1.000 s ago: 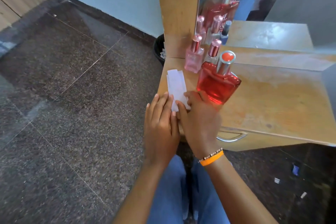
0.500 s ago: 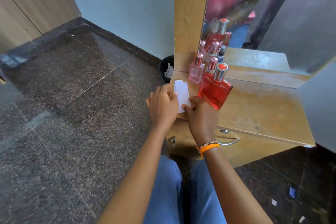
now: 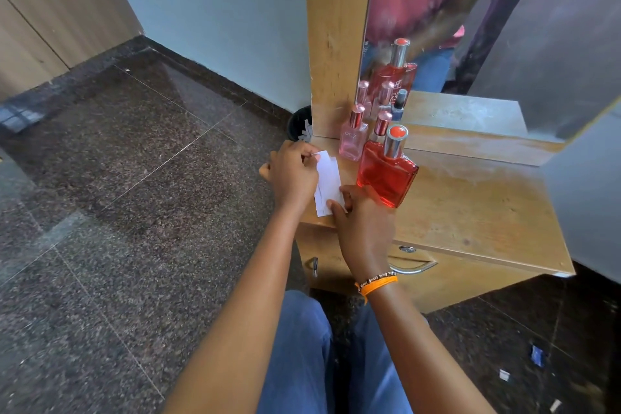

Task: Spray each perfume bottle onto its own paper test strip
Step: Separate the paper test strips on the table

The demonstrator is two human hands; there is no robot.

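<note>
The right hand [image 3: 364,227] presses its fingertips on the near end of the strips [image 3: 327,183], pinning the small white stack flat on the table [image 3: 470,212] near its left front corner. Just beyond, the left hand [image 3: 292,173] pinches the far left edge of the stack between thumb and fingers; it seems to be peeling one strip off. Whether it has a single sheet or several cannot be told.

To do this well, the right fingertips should hold firm while the left thumb slides sideways to fan the edge, so only the top strip lifts. A slow peel, kept low, avoids dragging the rest off the table edge, which is close.

Touching or nearly touching the right hand's knuckles stands the red bottle [image 3: 386,175], capped and upright; an elbow swing could tip it. Behind it are the pink bottle [image 3: 353,141] and a third bottle [image 3: 381,126], mostly hidden, both against the mirror [image 3: 504,44]. None looks sprayed yet.
</note>
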